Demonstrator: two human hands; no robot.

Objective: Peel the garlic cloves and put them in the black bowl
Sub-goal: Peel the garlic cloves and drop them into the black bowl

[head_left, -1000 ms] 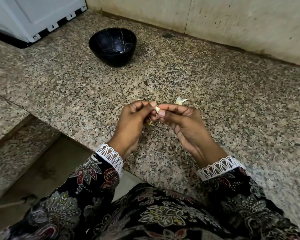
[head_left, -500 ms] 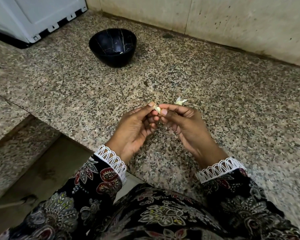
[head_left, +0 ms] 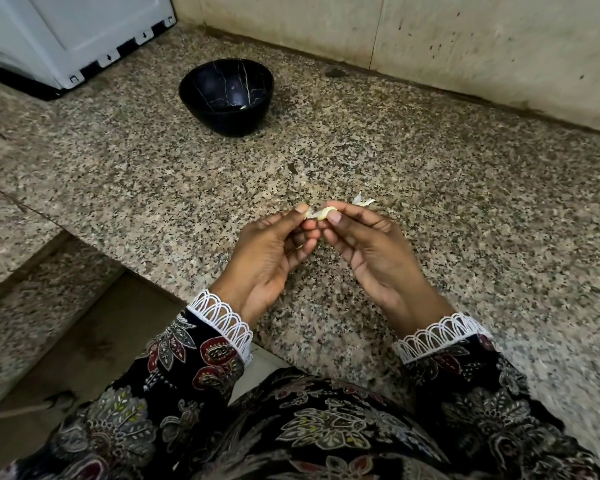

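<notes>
A small pale garlic clove (head_left: 323,213) is pinched between the thumb and fingers of my right hand (head_left: 368,251), just above the granite counter (head_left: 465,209). My left hand (head_left: 271,258) grips a strip of papery skin (head_left: 309,213) that is still attached to the clove's left end. The black bowl (head_left: 226,109) with white veins stands on the counter beyond my hands, up and to the left. Something small and pale (head_left: 243,107) lies on its bottom.
A scrap of garlic peel (head_left: 362,201) lies on the counter just past my right fingers. A white appliance (head_left: 70,36) stands at the back left. A tiled wall (head_left: 465,46) closes the back. The counter's edge drops off at the left, toward the floor.
My hands have drawn slightly apart. The left thumb and finger have pulled a strip of skin away from the clove, which stays in the right hand.
</notes>
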